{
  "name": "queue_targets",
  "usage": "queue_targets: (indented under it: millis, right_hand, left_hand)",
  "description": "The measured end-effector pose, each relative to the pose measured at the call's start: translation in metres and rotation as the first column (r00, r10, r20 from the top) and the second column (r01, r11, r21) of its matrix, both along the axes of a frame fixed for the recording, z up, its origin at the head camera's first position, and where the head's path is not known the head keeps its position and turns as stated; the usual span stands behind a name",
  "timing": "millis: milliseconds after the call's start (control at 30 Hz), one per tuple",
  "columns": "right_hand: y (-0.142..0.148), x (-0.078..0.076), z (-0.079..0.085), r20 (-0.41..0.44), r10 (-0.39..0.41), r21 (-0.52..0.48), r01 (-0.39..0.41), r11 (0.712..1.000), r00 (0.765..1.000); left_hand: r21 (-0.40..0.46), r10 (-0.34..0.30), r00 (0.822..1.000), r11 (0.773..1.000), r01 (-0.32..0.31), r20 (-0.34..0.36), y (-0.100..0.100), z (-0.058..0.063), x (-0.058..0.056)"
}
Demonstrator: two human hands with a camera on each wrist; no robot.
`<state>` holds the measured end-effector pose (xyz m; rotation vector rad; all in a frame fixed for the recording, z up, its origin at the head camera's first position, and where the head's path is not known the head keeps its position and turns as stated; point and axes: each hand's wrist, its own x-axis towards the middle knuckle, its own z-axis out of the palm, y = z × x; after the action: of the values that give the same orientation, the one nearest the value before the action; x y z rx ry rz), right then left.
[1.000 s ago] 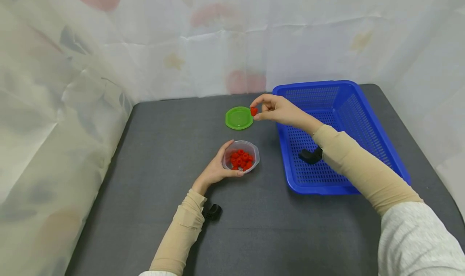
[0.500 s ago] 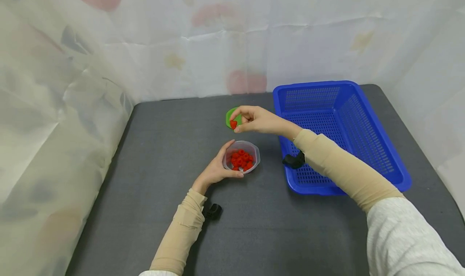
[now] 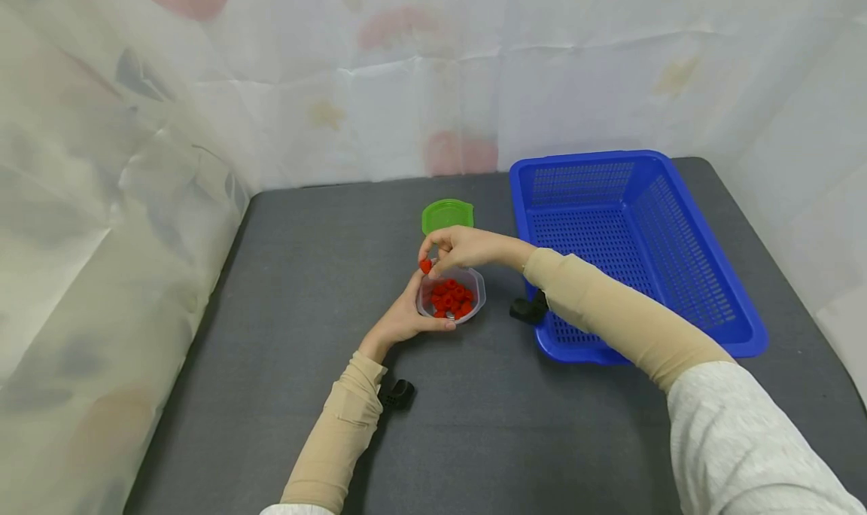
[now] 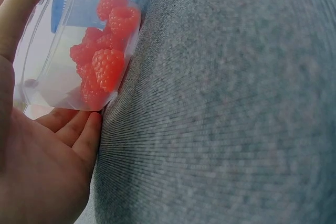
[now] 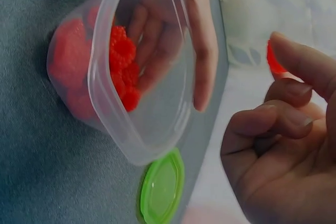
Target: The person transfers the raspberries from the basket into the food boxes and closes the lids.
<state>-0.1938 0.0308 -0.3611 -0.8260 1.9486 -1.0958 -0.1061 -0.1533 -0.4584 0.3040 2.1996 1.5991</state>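
Note:
A clear plastic container (image 3: 479,293) with several raspberries (image 3: 452,298) in it stands on the grey table. My left hand (image 3: 403,315) holds it from the left, thumb on the near side and fingers round the far side. Through its wall the raspberries (image 4: 108,69) show heaped at the bottom in the left wrist view. My right hand (image 3: 467,248) is above the container's far left rim and pinches a single raspberry (image 3: 425,266) between thumb and index finger. In the right wrist view that raspberry (image 5: 274,59) is partly hidden by a fingertip.
Just beyond the container a green lid (image 3: 447,214) lies on the table, partly behind my right hand. A blue perforated basket (image 3: 704,236) stands at the right, with my right forearm across its near left corner. Patterned sheeting (image 3: 325,86) hangs behind the table and along its sides.
My right hand has moved left and nearer with the raspberry, from beside the green lid to over the container's rim. My left hand and the container have stayed in place.

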Motion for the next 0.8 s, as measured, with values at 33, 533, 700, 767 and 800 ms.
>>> queue_targets:
  millis: [33, 533, 700, 767, 800]
  right_hand:
    - [-0.001, 0.001, -0.001, 0.01, 0.007, 0.017, -0.007, 1.0, 1.0]
    - [-0.004, 0.007, -0.006, 0.072, 0.051, 0.141, -0.061, 0.988, 0.996]
    - [-0.003, 0.008, -0.007, 0.08, 0.058, 0.153, -0.07, 0.986, 0.995]
    - [-0.003, 0.009, -0.007, 0.08, 0.052, 0.163, -0.064, 0.984, 0.995]
    - [-0.003, 0.009, -0.006, 0.079, 0.048, 0.172, -0.061, 0.983, 0.996]
  left_hand:
    - [0.006, -0.007, 1.0, 1.0, 0.007, -0.002, 0.001, 0.004, 0.001]
    - [-0.002, -0.01, 1.0, 1.0, 0.01, 0.014, 0.004, 0.025, 0.008]
    - [0.013, -0.022, 1.0, 1.0, 0.022, 0.007, 0.003, 0.024, 0.008]
    - [0.01, -0.023, 1.0, 1.0, 0.023, 0.002, 0.002, 0.017, 0.005]
    - [0.005, -0.019, 1.0, 1.0, 0.019, 0.002, 0.002, 0.013, 0.003]
